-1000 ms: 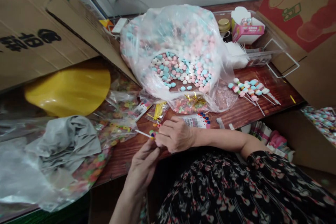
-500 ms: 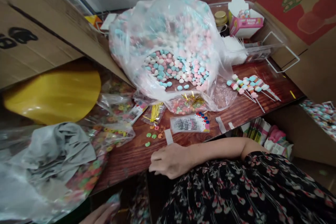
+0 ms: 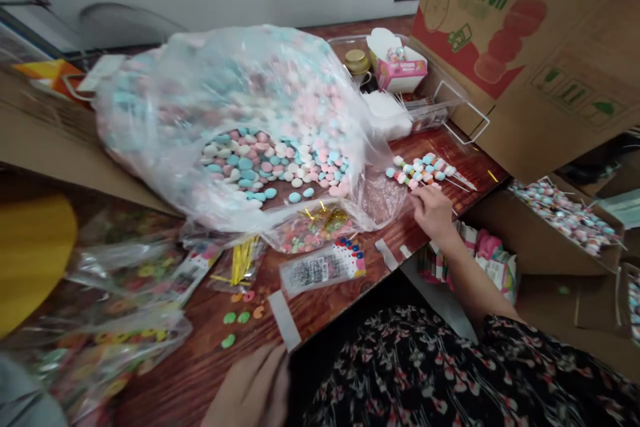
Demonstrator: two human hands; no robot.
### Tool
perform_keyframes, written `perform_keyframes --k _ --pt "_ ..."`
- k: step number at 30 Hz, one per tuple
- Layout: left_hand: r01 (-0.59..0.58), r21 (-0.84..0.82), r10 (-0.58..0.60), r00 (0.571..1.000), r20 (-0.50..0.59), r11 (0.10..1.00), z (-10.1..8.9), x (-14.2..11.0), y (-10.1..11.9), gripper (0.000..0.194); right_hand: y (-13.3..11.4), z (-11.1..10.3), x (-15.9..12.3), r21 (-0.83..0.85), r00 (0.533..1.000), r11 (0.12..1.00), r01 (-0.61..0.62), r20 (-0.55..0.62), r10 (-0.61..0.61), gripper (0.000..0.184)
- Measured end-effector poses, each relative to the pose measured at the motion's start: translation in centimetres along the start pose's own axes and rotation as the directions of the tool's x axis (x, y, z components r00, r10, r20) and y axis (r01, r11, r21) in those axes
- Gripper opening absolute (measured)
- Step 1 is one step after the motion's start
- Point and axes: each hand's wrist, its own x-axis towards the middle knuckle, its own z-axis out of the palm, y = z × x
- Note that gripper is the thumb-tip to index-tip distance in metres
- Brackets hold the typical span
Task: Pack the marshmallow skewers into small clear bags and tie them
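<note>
My right hand (image 3: 434,215) reaches to the candy skewers (image 3: 423,170) lying on the table. Its fingertips are pinched at the near end of one skewer, and the hand covers part of the sticks. These skewers carry pink, blue and white round candies. My left hand (image 3: 250,387) is slightly blurred at the table's front edge, fingers stretched out, with nothing visible in it. Just beyond it lie a white strip (image 3: 285,320) and several loose ring candies (image 3: 243,317). A printed clear packet (image 3: 323,268) rests between the two hands.
A large open plastic bag of candies (image 3: 240,80) fills the table's middle. Gold twist ties (image 3: 244,260) lie before it. Behind the skewers stands a clear tray (image 3: 440,117) beside a cardboard box (image 3: 500,47). An open carton of skewers (image 3: 565,213) stands lower right.
My right hand has moved from the table's front edge right and away to the skewers. My left hand has come up to the table edge; the colourful wrapped thing it held is out of sight. The view turned right.
</note>
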Motion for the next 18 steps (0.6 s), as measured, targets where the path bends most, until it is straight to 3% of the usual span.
perform_keyframes --k 2,3,5,8,13,18 --pt "-0.206 0.137 0.187 0.973 0.137 0.969 2.9 4.4 1.0 0.034 2.0 -0.3 0.9 -0.210 0.988 0.970 -0.120 0.070 0.137 0.021" --pt "-0.267 0.190 0.223 0.948 0.226 0.945 4.2 6.4 1.7 0.034 2.7 -0.3 1.2 -0.279 0.980 0.950 -0.138 0.100 0.172 0.022" --pt "-0.293 0.258 0.190 0.914 0.359 0.921 6.2 9.5 3.2 0.035 3.4 0.1 1.5 -0.351 0.972 0.930 -0.108 0.158 0.173 0.024" --pt "-0.291 0.349 0.094 0.869 0.486 0.891 7.6 11.3 4.0 0.028 3.8 1.0 1.5 -0.363 0.978 0.932 -0.023 0.186 0.096 0.027" --pt "-0.314 0.442 0.090 0.884 0.459 0.840 7.7 10.2 2.9 0.033 4.0 1.8 1.3 -0.298 0.984 0.954 -0.008 0.165 0.060 0.027" --pt "-0.232 0.414 0.085 0.935 0.344 0.880 8.1 9.7 2.0 0.028 4.7 1.3 -1.0 0.021 0.995 0.995 -0.094 -0.013 0.094 0.022"
